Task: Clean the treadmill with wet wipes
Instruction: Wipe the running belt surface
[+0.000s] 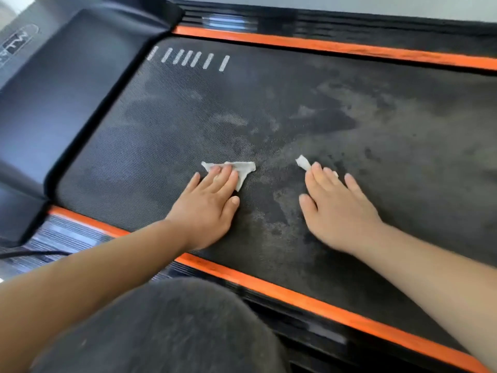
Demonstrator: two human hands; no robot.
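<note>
Left wipe (243, 168): a crumpled white sheet lying flat on the belt (174, 125), about midway across it and nearer the near edge; its far and right corners stick out past the fingertips.
Left hand (212, 203): palm down, fingers straight and slightly spread, fingertips pressing on the left wipe; nothing is pinched or curled round.
Right wipe (302, 161): mostly hidden under the fingers; a small white corner shows beyond the index fingertip, and a sliver by the middle fingers.
Right hand (336, 211): palm down, fingers straight and fanned apart, pressing on the right wipe, thumb resting on the belt.
Hands: side by side, apart, a bare strip of belt between them.
Belt: black and textured, with pale grey dusty patches (336, 103) across the middle and right; a row of short white marks (188, 59) sits near its far left corner.
Rails: an orange strip runs along the near edge (295, 297) and another along the far edge (322, 45).
Cover (67, 76): dark, at the belt's left end.
Knee (161, 332): in dark cloth, outside the near edge.
</note>
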